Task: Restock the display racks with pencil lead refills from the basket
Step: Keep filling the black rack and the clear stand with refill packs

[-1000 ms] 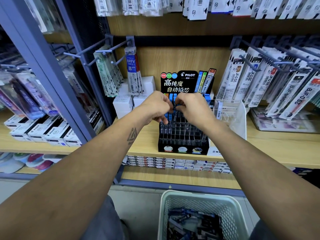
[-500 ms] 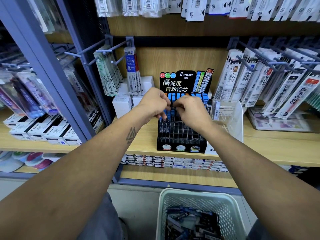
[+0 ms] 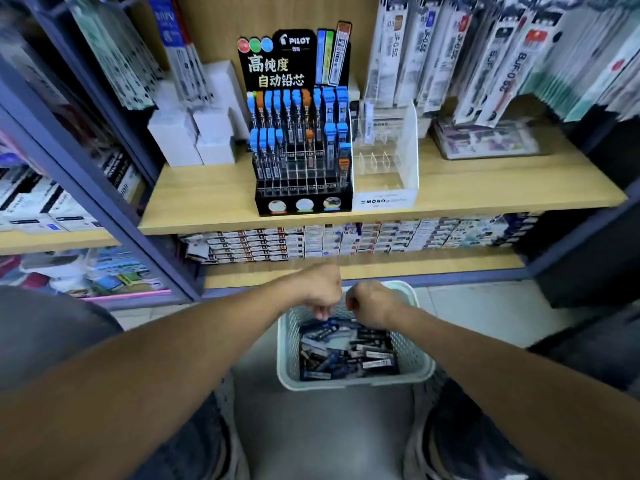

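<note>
Refill packs [image 3: 346, 351] heaped in basket [image 3: 420, 367] — directly beneath curled fingers of left hand [image 3: 320, 289] and right hand [image 3: 372, 303]; axes mixed; nothing seen held

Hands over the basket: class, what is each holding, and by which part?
Cannot be told: left hand and right hand curl over the basket of refills, fingertips hidden.

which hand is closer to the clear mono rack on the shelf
Right, narrowly. The right hand is over the basket, almost directly below the clear MONO rack. The left hand is beside it, further left, below the black Pilot rack.
</note>
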A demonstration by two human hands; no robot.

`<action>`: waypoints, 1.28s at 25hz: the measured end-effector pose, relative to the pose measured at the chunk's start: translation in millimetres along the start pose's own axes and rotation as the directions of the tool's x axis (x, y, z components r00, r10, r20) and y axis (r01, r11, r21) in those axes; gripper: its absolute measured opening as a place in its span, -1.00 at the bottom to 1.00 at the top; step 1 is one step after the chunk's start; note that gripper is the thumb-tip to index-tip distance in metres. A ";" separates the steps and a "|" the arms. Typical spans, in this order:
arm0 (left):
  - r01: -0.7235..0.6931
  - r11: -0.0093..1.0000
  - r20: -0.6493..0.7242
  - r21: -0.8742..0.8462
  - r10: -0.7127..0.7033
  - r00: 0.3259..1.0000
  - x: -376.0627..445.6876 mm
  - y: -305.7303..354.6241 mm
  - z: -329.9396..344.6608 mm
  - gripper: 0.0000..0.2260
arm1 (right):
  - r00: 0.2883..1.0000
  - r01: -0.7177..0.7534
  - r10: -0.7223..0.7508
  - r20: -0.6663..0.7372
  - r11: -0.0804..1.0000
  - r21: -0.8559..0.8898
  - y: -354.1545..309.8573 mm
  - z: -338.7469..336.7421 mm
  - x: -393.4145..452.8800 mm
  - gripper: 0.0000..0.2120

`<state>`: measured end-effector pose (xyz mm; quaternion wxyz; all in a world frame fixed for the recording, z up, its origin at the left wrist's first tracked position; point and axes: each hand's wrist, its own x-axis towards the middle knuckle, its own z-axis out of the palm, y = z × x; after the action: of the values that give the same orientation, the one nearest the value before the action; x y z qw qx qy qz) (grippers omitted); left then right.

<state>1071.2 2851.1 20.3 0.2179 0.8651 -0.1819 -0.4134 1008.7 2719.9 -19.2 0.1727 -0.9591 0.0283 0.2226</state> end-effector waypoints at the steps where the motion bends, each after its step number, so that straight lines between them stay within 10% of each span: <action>1: 0.017 1.000 0.050 0.024 -0.018 0.999 13.0 -8.6 19.0 -0.83 | 0.998 -0.042 0.043 0.055 0.999 -0.033 12.6 15.4 2.5 -0.77; 7: -0.020 0.942 0.182 0.335 -0.044 0.982 70.4 -47.3 99.1 -0.64 | 0.941 -0.049 0.107 0.322 0.982 -0.184 66.2 75.6 27.3 -0.97; 10: -0.014 0.933 0.199 0.360 -0.062 0.978 90.1 -59.8 119.3 -0.95 | 0.922 -0.033 0.109 0.371 0.978 -0.204 81.9 109.0 39.9 -0.79; 13: -0.101 0.930 0.276 0.353 0.000 0.961 117.9 -77.9 152.1 -0.56 | 0.895 -0.008 0.110 0.432 0.973 -0.233 87.7 132.4 44.8 -0.57; 20: -0.135 0.924 0.246 0.358 0.046 0.968 129.8 -80.8 170.1 -0.62 | 0.914 0.041 0.096 0.395 0.945 -0.323 90.6 142.9 44.2 -0.35; 32: -0.056 0.955 0.154 0.291 0.011 0.988 126.8 -94.4 181.6 -0.80 | 0.901 -0.061 0.055 0.431 0.998 0.001 77.8 147.7 49.9 -0.55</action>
<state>1014.6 2826.4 -212.4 0.0795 0.8511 -0.2721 -0.4419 981.8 2698.8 -190.0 0.1747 -0.8837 0.0196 0.4337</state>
